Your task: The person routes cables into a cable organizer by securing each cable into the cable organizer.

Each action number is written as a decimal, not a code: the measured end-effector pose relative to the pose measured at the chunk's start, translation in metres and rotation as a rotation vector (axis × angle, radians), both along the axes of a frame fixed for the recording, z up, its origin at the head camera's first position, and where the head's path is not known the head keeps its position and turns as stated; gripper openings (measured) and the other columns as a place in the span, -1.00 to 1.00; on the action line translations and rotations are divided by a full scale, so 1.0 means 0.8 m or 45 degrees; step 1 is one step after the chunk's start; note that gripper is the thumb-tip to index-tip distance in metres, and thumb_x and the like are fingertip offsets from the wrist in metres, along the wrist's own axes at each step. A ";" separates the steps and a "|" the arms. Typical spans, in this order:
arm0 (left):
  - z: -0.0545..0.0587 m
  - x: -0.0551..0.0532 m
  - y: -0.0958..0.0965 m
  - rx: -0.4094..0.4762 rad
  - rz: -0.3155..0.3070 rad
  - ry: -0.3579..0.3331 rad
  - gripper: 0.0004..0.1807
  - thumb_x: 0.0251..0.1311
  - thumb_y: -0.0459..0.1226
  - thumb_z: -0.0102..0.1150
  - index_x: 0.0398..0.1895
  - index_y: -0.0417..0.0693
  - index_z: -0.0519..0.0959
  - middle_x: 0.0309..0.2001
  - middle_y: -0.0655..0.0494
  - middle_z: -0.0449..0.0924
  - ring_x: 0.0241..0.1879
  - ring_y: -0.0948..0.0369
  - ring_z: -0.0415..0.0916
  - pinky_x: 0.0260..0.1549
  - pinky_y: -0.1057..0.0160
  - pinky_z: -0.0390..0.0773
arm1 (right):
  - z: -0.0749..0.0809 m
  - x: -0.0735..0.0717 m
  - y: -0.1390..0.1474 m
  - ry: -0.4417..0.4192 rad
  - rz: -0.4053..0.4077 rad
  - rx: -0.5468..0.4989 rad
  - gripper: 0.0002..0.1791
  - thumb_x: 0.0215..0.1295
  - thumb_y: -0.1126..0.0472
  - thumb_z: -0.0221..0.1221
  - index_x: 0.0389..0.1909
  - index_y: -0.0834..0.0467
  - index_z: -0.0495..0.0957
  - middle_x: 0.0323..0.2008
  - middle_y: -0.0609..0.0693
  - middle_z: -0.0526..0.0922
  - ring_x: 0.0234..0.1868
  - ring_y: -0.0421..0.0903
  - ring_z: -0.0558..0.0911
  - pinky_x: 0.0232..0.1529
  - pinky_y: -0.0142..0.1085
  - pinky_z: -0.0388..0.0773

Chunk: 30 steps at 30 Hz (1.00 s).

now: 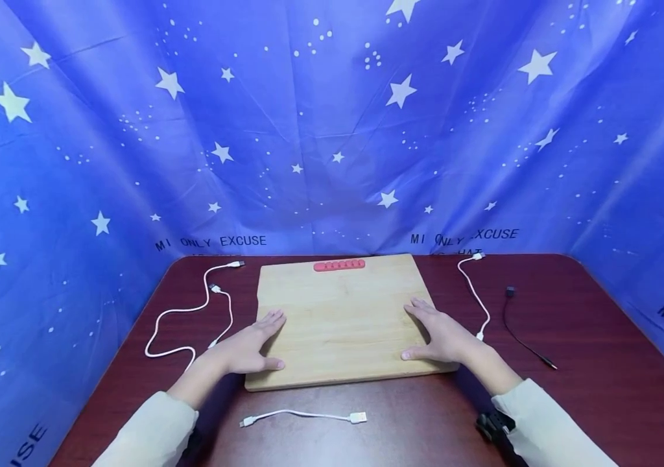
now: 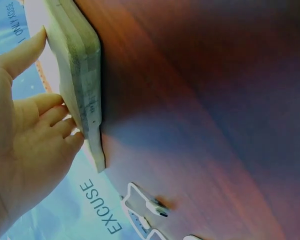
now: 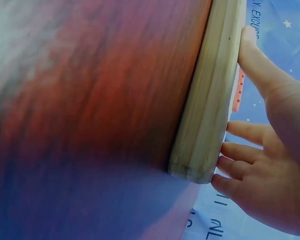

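Note:
A pale wooden board [image 1: 338, 318] lies flat on the dark red table. My left hand [image 1: 250, 344] rests on its left side, fingers straight and spread. On the opposite side my right hand [image 1: 439, 334] touches the top in the same way, thumb apart from the fingers. Both wrist views show the fingertips against the top face, with the board's thick edge [image 2: 87, 95] beside the left hand and its layered side [image 3: 202, 100] beside the right. A red strip with several notches, a cable holder [image 1: 339, 265], sits at the board's far edge.
White cables [image 1: 159, 331] lie left of the board, another white cable [image 1: 474, 292] and a black cable [image 1: 521, 337] to its right. A short white USB cable [image 1: 303, 414] lies in front. Behind the table [image 1: 589, 311] hangs a blue star-patterned curtain [image 1: 320, 117].

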State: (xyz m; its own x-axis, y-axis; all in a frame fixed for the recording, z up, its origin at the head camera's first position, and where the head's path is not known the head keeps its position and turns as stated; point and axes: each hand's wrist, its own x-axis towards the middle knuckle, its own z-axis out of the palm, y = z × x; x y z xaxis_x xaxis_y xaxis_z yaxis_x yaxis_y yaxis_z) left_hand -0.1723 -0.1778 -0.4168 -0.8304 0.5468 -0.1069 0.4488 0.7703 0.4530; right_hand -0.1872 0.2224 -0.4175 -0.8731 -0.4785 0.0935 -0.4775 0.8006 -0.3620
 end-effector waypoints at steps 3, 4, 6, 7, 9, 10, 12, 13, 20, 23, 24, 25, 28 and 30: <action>0.000 -0.002 0.000 0.002 -0.006 0.002 -0.04 0.07 -0.06 0.31 0.39 -0.44 0.12 0.46 -0.35 0.04 0.49 -0.21 -0.07 0.46 -0.17 0.04 | -0.001 0.002 -0.001 0.006 -0.003 -0.007 0.07 -0.16 -0.21 0.45 0.28 0.39 0.32 0.32 0.44 0.31 0.36 0.34 0.31 0.31 0.16 0.34; 0.000 -0.002 0.000 0.005 -0.010 -0.002 -0.05 0.06 -0.06 0.31 0.39 -0.44 0.13 0.46 -0.36 0.04 0.49 -0.21 -0.07 0.46 -0.17 0.04 | -0.001 0.003 -0.001 0.003 -0.007 -0.007 0.07 -0.16 -0.21 0.45 0.28 0.39 0.32 0.32 0.44 0.31 0.36 0.34 0.32 0.31 0.16 0.34; 0.000 -0.002 0.000 0.009 -0.017 -0.010 -0.04 0.06 -0.07 0.32 0.39 -0.44 0.13 0.46 -0.36 0.03 0.49 -0.22 -0.07 0.45 -0.18 0.04 | -0.001 0.005 -0.001 0.001 -0.016 -0.006 0.07 -0.16 -0.21 0.45 0.28 0.39 0.32 0.32 0.44 0.31 0.35 0.34 0.32 0.30 0.16 0.35; 0.000 -0.002 0.001 0.011 -0.018 -0.013 -0.04 0.05 -0.06 0.32 0.39 -0.44 0.13 0.46 -0.36 0.04 0.49 -0.21 -0.07 0.45 -0.19 0.04 | -0.001 0.006 -0.001 0.002 -0.020 -0.005 0.07 -0.17 -0.21 0.45 0.28 0.39 0.33 0.32 0.44 0.31 0.35 0.34 0.32 0.30 0.15 0.35; 0.000 -0.002 0.001 0.012 -0.016 -0.019 -0.04 0.05 -0.07 0.33 0.39 -0.43 0.13 0.46 -0.35 0.03 0.49 -0.21 -0.07 0.45 -0.19 0.04 | 0.000 0.007 0.000 0.004 -0.024 -0.001 0.08 -0.17 -0.21 0.45 0.28 0.39 0.33 0.32 0.44 0.31 0.35 0.34 0.33 0.29 0.15 0.36; 0.001 -0.003 0.002 0.012 -0.015 -0.021 -0.04 0.04 -0.07 0.33 0.39 -0.42 0.14 0.46 -0.35 0.03 0.49 -0.21 -0.07 0.45 -0.18 0.04 | 0.000 0.008 0.000 0.006 -0.026 0.003 0.08 -0.17 -0.22 0.45 0.28 0.39 0.33 0.32 0.44 0.31 0.34 0.34 0.33 0.29 0.15 0.36; 0.002 -0.004 0.003 0.009 -0.014 -0.021 -0.04 0.04 -0.07 0.33 0.40 -0.41 0.14 0.47 -0.34 0.04 0.49 -0.20 -0.06 0.46 -0.17 0.04 | 0.000 0.008 0.000 0.012 -0.031 0.014 0.09 -0.18 -0.23 0.45 0.27 0.39 0.33 0.31 0.45 0.32 0.34 0.34 0.34 0.29 0.15 0.37; 0.002 -0.004 0.003 0.006 -0.015 -0.022 -0.04 0.03 -0.08 0.34 0.40 -0.41 0.13 0.47 -0.34 0.03 0.49 -0.20 -0.06 0.46 -0.17 0.04 | 0.000 0.008 0.000 0.013 -0.033 0.021 0.09 -0.19 -0.23 0.45 0.27 0.39 0.33 0.31 0.45 0.32 0.33 0.34 0.34 0.28 0.15 0.37; 0.003 -0.016 0.005 0.006 -0.024 -0.029 -0.04 0.01 -0.09 0.36 0.41 -0.37 0.14 0.47 -0.31 0.04 0.49 -0.19 -0.06 0.46 -0.15 0.05 | 0.000 0.005 -0.001 0.038 -0.063 0.042 0.09 -0.22 -0.23 0.46 0.24 0.40 0.36 0.28 0.45 0.36 0.32 0.34 0.37 0.27 0.15 0.39; 0.003 -0.021 0.004 0.006 -0.020 -0.034 -0.04 0.01 -0.09 0.36 0.42 -0.34 0.14 0.48 -0.28 0.03 0.50 -0.18 -0.07 0.47 -0.14 0.04 | 0.001 0.004 -0.002 0.057 -0.084 0.032 0.08 -0.26 -0.22 0.48 0.22 0.39 0.38 0.27 0.45 0.38 0.31 0.34 0.38 0.26 0.15 0.40; 0.003 -0.023 0.004 0.005 -0.020 -0.034 -0.03 0.01 -0.08 0.36 0.42 -0.33 0.14 0.48 -0.27 0.03 0.50 -0.18 -0.07 0.47 -0.15 0.04 | 0.001 0.004 -0.003 0.063 -0.088 0.031 0.08 -0.27 -0.22 0.49 0.22 0.39 0.39 0.26 0.45 0.39 0.30 0.34 0.39 0.25 0.15 0.41; 0.002 -0.023 0.003 0.005 -0.019 -0.034 -0.03 0.01 -0.08 0.36 0.42 -0.33 0.14 0.49 -0.27 0.03 0.50 -0.18 -0.08 0.47 -0.15 0.04 | 0.001 0.004 -0.004 0.069 -0.092 0.028 0.08 -0.29 -0.22 0.49 0.21 0.39 0.40 0.25 0.45 0.40 0.29 0.34 0.40 0.25 0.15 0.41; 0.002 -0.024 0.000 0.012 -0.010 -0.041 -0.02 0.01 -0.08 0.36 0.43 -0.30 0.13 0.49 -0.26 0.02 0.50 -0.18 -0.09 0.47 -0.15 0.03 | 0.001 0.004 -0.005 0.076 -0.105 0.021 0.07 -0.31 -0.20 0.50 0.19 0.39 0.41 0.24 0.45 0.41 0.28 0.34 0.41 0.24 0.15 0.42; 0.002 -0.023 -0.001 0.020 -0.013 -0.043 -0.02 0.01 -0.07 0.37 0.43 -0.31 0.13 0.49 -0.26 0.03 0.50 -0.19 -0.09 0.46 -0.16 0.03 | 0.001 0.005 -0.006 0.080 -0.107 0.017 0.07 -0.32 -0.19 0.51 0.19 0.40 0.42 0.24 0.45 0.41 0.28 0.35 0.42 0.23 0.15 0.42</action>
